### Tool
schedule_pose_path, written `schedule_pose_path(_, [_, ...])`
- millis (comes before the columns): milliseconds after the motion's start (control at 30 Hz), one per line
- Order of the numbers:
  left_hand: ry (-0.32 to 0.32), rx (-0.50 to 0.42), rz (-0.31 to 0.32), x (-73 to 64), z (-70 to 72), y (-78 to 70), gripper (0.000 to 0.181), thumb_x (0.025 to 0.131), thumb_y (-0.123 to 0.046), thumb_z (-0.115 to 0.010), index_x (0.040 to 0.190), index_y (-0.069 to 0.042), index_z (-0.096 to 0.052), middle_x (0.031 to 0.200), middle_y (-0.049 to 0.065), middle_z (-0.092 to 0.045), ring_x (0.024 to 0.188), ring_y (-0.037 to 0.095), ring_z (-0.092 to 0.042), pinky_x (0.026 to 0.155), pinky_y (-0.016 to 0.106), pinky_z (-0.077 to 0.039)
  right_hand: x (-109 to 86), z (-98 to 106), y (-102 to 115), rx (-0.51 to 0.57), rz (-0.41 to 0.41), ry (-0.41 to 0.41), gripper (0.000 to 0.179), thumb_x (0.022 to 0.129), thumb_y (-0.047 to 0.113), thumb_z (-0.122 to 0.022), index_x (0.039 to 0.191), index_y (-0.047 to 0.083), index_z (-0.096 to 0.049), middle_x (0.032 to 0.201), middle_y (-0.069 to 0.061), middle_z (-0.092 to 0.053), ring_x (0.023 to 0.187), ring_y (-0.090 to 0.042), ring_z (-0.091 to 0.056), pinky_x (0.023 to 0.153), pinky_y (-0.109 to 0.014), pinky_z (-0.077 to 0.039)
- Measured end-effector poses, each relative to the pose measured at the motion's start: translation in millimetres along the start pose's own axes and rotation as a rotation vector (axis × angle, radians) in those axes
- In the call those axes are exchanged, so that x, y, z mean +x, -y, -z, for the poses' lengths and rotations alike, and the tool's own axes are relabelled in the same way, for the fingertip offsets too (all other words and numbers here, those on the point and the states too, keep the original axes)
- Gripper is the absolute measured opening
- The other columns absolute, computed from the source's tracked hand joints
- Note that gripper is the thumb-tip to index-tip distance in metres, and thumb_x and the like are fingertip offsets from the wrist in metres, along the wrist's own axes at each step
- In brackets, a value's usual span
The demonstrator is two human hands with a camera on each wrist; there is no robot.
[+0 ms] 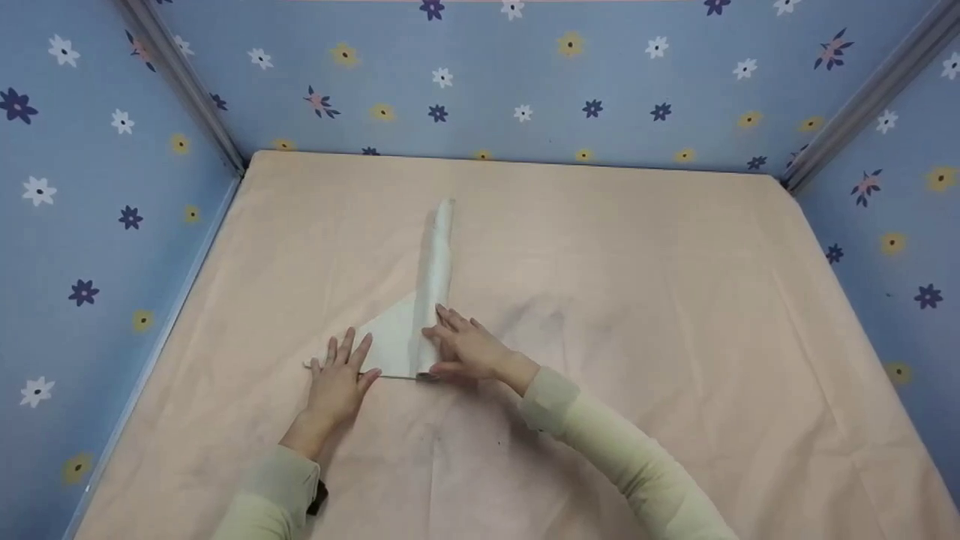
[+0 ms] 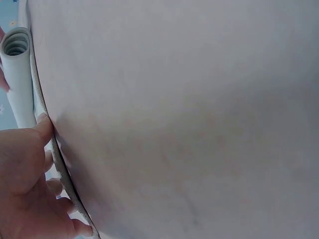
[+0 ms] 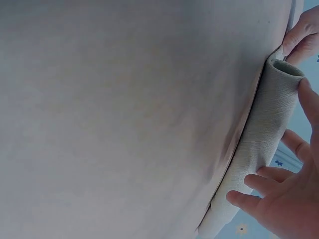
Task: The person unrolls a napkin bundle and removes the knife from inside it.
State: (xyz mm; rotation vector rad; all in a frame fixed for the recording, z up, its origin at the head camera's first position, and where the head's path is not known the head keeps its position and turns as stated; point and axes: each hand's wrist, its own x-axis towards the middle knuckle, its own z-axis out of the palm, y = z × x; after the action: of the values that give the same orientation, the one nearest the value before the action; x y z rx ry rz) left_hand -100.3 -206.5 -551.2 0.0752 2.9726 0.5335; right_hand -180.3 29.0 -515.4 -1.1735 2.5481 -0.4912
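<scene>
A pale greenish-white piece of cloth lies on the table, partly rolled up. Its rolled part forms a long tube pointing away from me, and a flat triangular part spreads to the left. My left hand rests on the flat part's near left corner with fingers spread and thumb at the near edge. On the near end of the roll, my right hand touches its right side with extended fingers. The right wrist view shows the woven roll with its hollow end and spread fingertips against it.
A peach-coloured cover with light creases spreads over the table. Blue flowered panels stand at the back and both sides, joined by grey corner posts.
</scene>
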Motion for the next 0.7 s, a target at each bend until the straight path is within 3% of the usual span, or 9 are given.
schedule_pose_path(500, [-0.01, -0.042, -0.033, -1.8, 1.4, 1.1, 0.061, 0.09, -0.035, -0.049, 0.14, -0.009, -0.025, 0.145, 0.021, -0.011, 0.128, 0.047, -0.006, 0.09, 0.07, -0.007, -11.1, -2, -10, 0.062, -0.003, -0.013, 0.061, 0.083, 0.046, -0.056, 0.132, 0.017, -0.037, 0.145, -0.017, -0.014, 0.13, -0.034, -0.018, 0.098, -0.055, -0.025])
schedule_pose_path(700, [-0.006, -0.033, -0.016, -1.0, 0.0, 0.4, 0.061, 0.091, -0.036, -0.048, 0.14, -0.009, -0.025, 0.145, 0.02, -0.011, 0.128, 0.046, -0.006, 0.092, 0.069, -0.007, -13.9, -2, -12, 0.058, -0.011, -0.001, 0.061, 0.083, 0.047, -0.055, 0.133, 0.017, -0.036, 0.145, -0.017, -0.014, 0.131, -0.033, -0.016, 0.099, -0.054, -0.024])
